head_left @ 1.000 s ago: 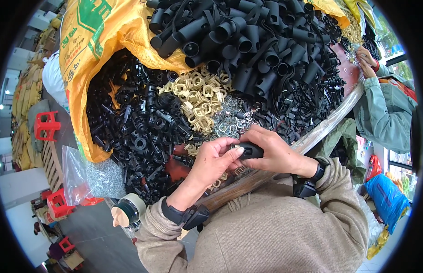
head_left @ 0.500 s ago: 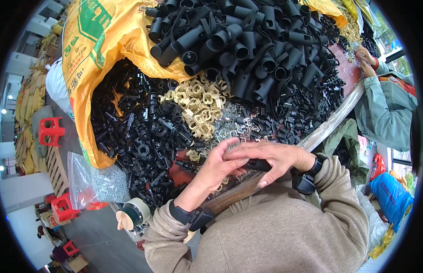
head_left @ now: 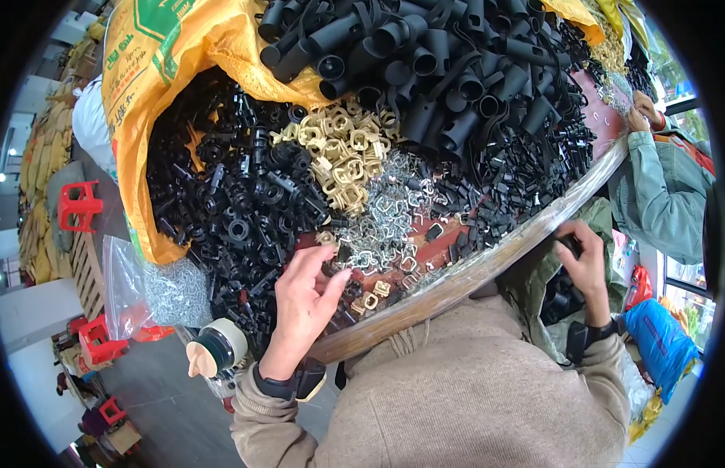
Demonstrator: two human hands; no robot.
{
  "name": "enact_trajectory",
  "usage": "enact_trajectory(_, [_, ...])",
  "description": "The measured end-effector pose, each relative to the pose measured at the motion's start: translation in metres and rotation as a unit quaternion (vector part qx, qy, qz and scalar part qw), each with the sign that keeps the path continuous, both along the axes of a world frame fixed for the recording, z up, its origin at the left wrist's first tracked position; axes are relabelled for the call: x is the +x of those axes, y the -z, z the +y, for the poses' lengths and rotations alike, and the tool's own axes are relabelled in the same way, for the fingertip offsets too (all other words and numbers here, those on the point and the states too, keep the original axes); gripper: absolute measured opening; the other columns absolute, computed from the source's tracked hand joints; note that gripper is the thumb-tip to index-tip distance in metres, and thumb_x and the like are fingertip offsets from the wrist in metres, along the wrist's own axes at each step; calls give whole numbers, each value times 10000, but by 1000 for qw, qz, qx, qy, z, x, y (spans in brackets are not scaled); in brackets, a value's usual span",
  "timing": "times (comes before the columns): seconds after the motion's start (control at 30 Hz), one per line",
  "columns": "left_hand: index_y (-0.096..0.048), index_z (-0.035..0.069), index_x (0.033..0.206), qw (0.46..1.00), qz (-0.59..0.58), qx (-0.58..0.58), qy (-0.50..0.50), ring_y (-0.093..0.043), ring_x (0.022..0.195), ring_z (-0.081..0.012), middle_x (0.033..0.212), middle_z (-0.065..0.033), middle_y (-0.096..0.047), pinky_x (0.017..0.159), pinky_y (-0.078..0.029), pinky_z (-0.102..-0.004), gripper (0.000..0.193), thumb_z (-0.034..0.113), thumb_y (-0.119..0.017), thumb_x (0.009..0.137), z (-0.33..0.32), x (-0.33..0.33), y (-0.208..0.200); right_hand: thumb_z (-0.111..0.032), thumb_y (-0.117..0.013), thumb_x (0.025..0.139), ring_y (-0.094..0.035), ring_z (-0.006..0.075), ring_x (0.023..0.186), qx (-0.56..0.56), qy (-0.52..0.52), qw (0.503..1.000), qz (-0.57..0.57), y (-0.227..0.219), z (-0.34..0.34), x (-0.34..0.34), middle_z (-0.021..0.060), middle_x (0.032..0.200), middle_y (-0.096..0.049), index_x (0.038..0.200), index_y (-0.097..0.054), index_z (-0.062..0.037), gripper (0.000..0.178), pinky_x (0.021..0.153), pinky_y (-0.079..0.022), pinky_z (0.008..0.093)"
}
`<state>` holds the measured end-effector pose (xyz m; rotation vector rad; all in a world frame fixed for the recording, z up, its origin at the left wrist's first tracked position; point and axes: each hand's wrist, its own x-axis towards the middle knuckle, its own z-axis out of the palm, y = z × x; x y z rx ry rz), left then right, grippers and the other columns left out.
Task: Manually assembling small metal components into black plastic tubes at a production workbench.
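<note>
My left hand (head_left: 304,300) is over the red tabletop (head_left: 440,240), its thumb apart from its half-curled fingers. Its fingertips come close to a beige plastic clip (head_left: 325,237) and some small black pieces; nothing can be made out in its grip. Off to the right, my right hand (head_left: 584,265) hangs over a green cloth bag (head_left: 526,300) at the table's near edge, thumb and fingers spread with nothing seen between them. Black parts (head_left: 561,298) show inside that bag. Silvery metal hooks (head_left: 386,210) and beige plastic buckles (head_left: 348,152) lie beyond my left hand.
Black tubes (head_left: 448,93) are heaped at the far side. A yellow woven sack (head_left: 132,156) spills black ring-shaped fittings (head_left: 241,226). A wooden rim (head_left: 409,312) edges the table. A lidded bottle (head_left: 218,347) stands at left. Another person's hands (head_left: 643,111) work far right.
My hands were together around a black tube-like piece. Now they are apart: the left has drawn left and down to the small parts, the right has moved right over the bag. The piece has left both.
</note>
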<state>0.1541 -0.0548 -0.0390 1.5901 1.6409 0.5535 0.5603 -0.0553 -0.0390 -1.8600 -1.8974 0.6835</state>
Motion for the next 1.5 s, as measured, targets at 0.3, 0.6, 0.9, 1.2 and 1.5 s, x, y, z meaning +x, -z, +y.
enact_trajectory(0.3, [-559, 33, 982, 966, 74, 85, 233, -562, 730, -280, 941, -100, -521, 623, -469, -333, 330, 63, -660, 669, -13, -1, 14, -31, -572, 690, -522, 290, 734, 64, -93, 991, -68, 1, 2, -21, 122, 780, -536, 839, -562, -10, 151, 655, -413, 340])
enact_trajectory(0.6, [-541, 20, 897, 966, 67, -8, 248, -550, 746, -304, 907, -115, -477, 614, -457, -366, 300, 47, -680, 633, -5, -2, 9, -72, -558, 614, -520, 225, 679, 156, -449, 880, -5, 42, 50, -161, 68, 705, -445, 762, -495, -49, 162, 635, -421, 330])
enact_trajectory(0.9, [-513, 7, 806, 969, 81, 24, 230, -553, 716, -301, 941, -118, -462, 602, -459, -378, 240, 27, -676, 631, -3, -2, 11, -89, -542, 626, -552, 215, 628, 140, -475, 861, -119, 48, 55, -178, 80, 715, -459, 724, -447, -39, 145, 596, -456, 304])
enact_trajectory(1.2, [-492, -2, 874, 967, 129, 117, 184, -583, 754, -249, 994, -131, -470, 596, -495, -325, 232, 20, -633, 691, -13, 0, 14, -15, -542, 670, -553, 205, 602, 49, -411, 908, -62, 44, 56, -176, 87, 718, -477, 768, -463, -14, 126, 547, -451, 281])
enact_trajectory(1.5, [-404, 28, 1145, 735, -626, -232, -117, -564, 866, -135, 991, -60, -503, 651, -503, -284, 437, 45, -604, 757, 20, 19, 10, -61, -479, 846, -434, 70, 573, -227, -267, 832, 430, 29, 54, -179, 11, 687, -477, 907, -449, -18, 81, 518, -366, 194])
